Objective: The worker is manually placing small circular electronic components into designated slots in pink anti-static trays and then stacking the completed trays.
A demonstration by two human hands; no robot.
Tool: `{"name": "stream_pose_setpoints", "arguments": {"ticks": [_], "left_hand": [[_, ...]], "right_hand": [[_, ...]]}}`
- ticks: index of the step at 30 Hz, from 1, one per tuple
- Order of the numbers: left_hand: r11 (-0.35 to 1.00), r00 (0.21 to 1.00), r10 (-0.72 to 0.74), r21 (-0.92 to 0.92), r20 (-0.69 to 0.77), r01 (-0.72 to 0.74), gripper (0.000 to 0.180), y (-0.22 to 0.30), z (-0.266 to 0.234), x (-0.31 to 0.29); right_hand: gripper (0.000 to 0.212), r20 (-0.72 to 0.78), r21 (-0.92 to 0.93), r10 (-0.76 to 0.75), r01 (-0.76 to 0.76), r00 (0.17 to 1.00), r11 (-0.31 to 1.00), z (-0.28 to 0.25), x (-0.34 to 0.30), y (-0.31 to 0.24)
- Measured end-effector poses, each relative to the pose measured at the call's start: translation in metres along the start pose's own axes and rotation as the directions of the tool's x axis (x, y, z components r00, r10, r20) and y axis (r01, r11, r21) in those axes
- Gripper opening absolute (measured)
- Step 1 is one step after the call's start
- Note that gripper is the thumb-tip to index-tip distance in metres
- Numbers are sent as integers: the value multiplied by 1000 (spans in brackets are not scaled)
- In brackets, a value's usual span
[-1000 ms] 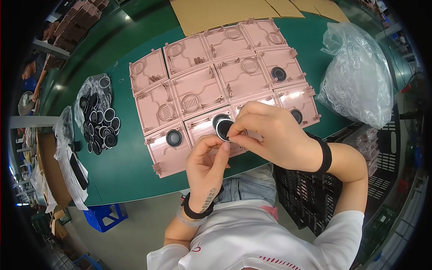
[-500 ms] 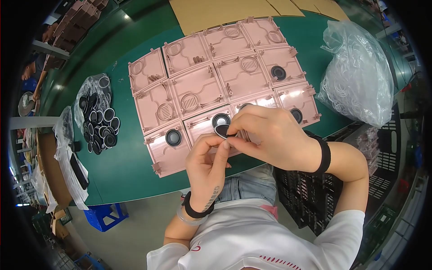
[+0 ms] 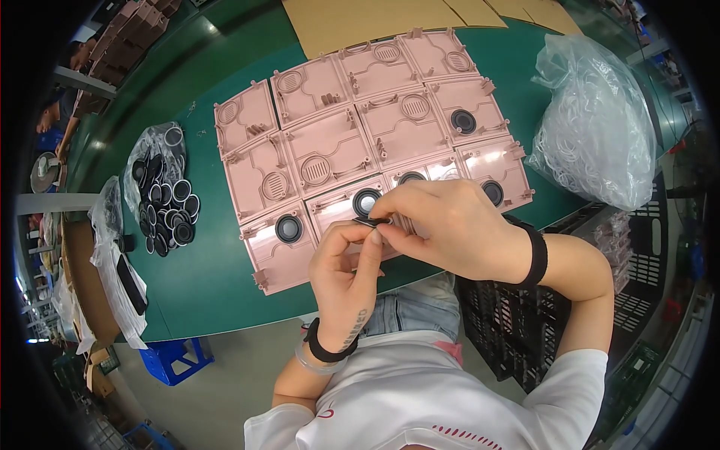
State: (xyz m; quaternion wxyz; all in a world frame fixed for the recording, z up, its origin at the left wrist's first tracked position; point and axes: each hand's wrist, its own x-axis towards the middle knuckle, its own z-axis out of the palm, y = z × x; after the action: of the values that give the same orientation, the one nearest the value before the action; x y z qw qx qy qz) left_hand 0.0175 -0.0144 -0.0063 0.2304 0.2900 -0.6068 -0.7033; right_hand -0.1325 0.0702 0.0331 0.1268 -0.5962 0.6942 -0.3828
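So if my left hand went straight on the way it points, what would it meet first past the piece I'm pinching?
Likely the dark round part on the pink panel just beyond your left hand, though depth is unclear.

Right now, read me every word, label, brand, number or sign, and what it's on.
Nothing is legible.
Dark marks on left wrist: too small to read.
Red marks on white shirt: too small.
Held black disc, pink panels: no readable text.
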Motion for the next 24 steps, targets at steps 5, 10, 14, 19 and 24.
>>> {"name": "stream_pose_setpoints", "arguments": {"ticks": [5,10,14,19,24], "left_hand": [[983,990,140,127,-26,-136,6,-8,0,1],[912,955,298,296,-7,-282,5,-11,0,-1],[981,990,142,131,9,-141,5,-9,-5,-2],[991,997,-55,-115,55,61,6,0,-4,-3],[979,985,-120,-148,121,138,4,2,-5,-2]], "right_hand": [[15,-24,-119,-127,123,992,985,3,-2,1],[16,-24,-212,-156,148,987,966,5,-4,-2],[15,20,-16,16,-16,1000,1000,-8,4,4],[15,125,625,306,-314,944,715,-3,14,11],[16,467,880,215,-474,858,-20,-14,16,-4]]}}
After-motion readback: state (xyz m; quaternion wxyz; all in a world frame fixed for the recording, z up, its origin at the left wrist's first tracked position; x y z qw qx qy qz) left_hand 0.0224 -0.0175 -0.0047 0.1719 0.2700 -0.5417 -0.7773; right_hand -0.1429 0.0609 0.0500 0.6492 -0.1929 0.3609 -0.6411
